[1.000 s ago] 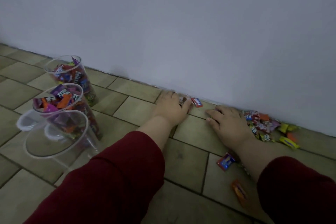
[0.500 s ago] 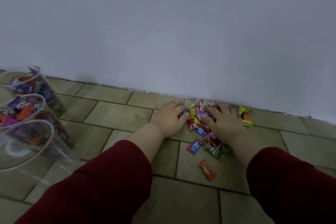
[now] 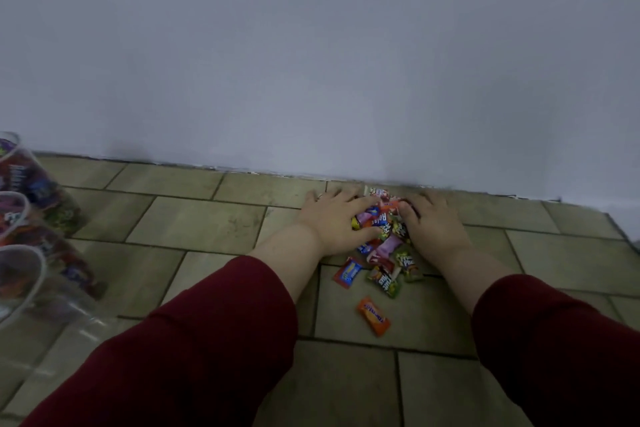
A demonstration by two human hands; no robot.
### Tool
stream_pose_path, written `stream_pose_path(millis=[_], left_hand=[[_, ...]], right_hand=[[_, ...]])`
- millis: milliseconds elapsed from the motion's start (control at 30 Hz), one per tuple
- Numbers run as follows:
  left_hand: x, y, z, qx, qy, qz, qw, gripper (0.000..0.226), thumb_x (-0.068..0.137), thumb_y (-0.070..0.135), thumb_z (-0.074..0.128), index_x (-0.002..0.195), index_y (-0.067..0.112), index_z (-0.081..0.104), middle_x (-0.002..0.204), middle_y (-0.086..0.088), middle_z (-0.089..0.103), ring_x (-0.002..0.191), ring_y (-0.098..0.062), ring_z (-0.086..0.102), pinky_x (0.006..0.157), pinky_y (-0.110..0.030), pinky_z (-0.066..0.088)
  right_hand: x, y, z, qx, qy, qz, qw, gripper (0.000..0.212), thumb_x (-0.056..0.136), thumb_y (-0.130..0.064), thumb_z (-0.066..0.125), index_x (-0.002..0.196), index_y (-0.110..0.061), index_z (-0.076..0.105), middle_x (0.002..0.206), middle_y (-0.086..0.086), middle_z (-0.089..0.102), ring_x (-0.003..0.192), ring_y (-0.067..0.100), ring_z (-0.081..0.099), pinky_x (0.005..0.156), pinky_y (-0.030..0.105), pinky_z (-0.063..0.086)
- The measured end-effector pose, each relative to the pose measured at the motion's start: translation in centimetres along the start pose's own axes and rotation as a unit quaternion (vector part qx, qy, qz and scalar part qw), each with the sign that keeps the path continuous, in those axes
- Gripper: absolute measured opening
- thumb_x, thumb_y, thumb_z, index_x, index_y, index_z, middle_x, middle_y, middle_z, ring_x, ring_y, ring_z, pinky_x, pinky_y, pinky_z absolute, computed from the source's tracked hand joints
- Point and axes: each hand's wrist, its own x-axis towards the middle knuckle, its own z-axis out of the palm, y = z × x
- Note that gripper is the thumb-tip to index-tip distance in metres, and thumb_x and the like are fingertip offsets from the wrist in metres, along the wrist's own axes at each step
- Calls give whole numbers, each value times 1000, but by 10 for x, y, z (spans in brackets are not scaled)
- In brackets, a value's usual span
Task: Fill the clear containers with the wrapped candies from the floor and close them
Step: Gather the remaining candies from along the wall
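Observation:
A heap of wrapped candies (image 3: 379,224) lies on the tiled floor by the wall, pressed between my two hands. My left hand (image 3: 332,218) cups the heap from the left, and my right hand (image 3: 433,222) cups it from the right, fingers curled around the wrappers. Loose candies trail toward me: a red one (image 3: 348,273), a green one (image 3: 384,282) and an orange one (image 3: 374,316). At the far left edge stand three clear containers: the two farther ones (image 3: 31,184) (image 3: 17,218) hold candies, the nearest (image 3: 20,284) looks empty.
A plain white wall (image 3: 311,62) runs just behind the candy heap. Beige floor tiles (image 3: 194,222) stretch between the containers and my hands. My dark red sleeves fill the lower part of the view.
My hands have swept together from apart, pushing the scattered candies into one heap between them. The view has shifted right, so the containers now sit at the left edge.

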Motion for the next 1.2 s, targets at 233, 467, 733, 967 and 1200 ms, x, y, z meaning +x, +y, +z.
stream_pose_path(millis=[233,467,733,967,1200], left_hand=[[-43,-9,5,-86,60,17,994,68,79,69,37,136,34,45,154,0,34,143,-23,28,116,-47,23],[-77,-11,17,36,128,-32,991,59,87,68,39,137,36,42,141,0,45,129,-25,39,105,-42,36],[-88,-9,3,32,150,-65,986,41,97,54,38,123,26,53,109,-1,59,96,-19,59,66,-28,46],[-117,1,-24,-76,229,-125,962,29,95,51,44,92,24,54,81,3,53,79,-23,56,58,-29,37],[-185,-1,-91,-167,338,-154,914,32,91,46,53,73,20,46,65,2,52,70,-24,52,58,-31,34]], right_hand=[[-38,-25,-7,43,-13,-97,994,72,84,-72,25,142,-32,37,134,5,48,129,29,35,112,43,21],[-45,-36,-4,-102,-45,-129,985,72,77,-80,28,136,-41,40,143,-4,41,132,24,33,107,45,28],[-54,-62,-11,-60,-22,-97,993,31,97,-38,45,116,-16,54,119,8,53,92,26,60,67,32,47],[-59,-87,-28,116,-6,5,993,33,93,-33,52,108,-5,60,90,9,57,78,21,49,56,26,31],[-90,-157,-61,312,28,-10,950,25,88,-23,62,70,-6,57,61,7,52,56,22,46,49,28,35]])
